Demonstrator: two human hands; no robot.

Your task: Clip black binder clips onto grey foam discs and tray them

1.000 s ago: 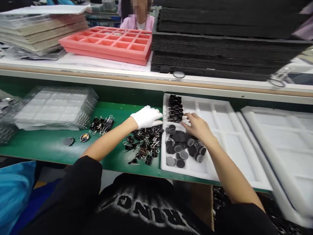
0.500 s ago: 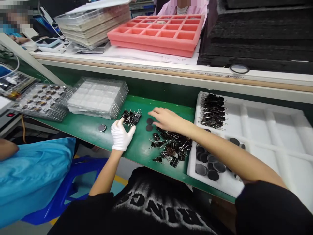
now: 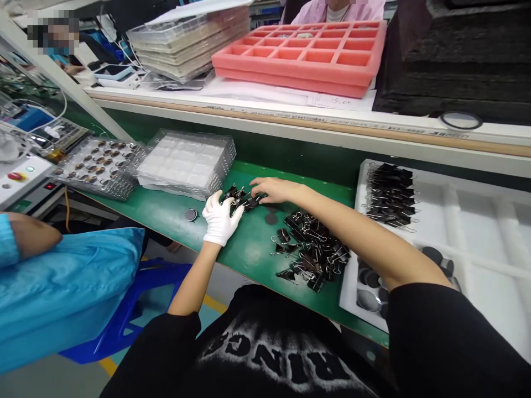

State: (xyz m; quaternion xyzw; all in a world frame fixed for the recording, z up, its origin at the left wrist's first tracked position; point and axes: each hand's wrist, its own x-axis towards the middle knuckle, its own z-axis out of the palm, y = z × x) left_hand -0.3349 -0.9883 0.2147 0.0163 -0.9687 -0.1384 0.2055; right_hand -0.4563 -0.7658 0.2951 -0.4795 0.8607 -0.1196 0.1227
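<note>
My left hand [image 3: 222, 220], in a white glove, is bent round the near left side of a cluster of black binder clips [image 3: 236, 194] with wire handles. From the right, my bare right hand [image 3: 274, 190] reaches over, its fingers and thumb closed on the right end of the same cluster. The clips partly hide the fingertips of both hands. Dark round discs [image 3: 271, 216] lie on the green table just below my right hand. A single dark disc with a clip [image 3: 191, 214] lies left of my glove. A loose heap of binder clips [image 3: 315, 249] spreads below my right forearm.
A white foam tray [image 3: 477, 237] at the right holds a row of binder clips [image 3: 392, 193] and several dark discs [image 3: 368, 300]. Clear plastic trays [image 3: 186, 163] stand at the back left. The shelf [image 3: 290, 119] above carries a pink compartment tray [image 3: 298, 58]. Someone's blue clothing [image 3: 83, 293] is at the left.
My right hand has moved left from beside the dark discs to the clip cluster. My left hand stays at the cluster. The whole view has shifted slightly.
</note>
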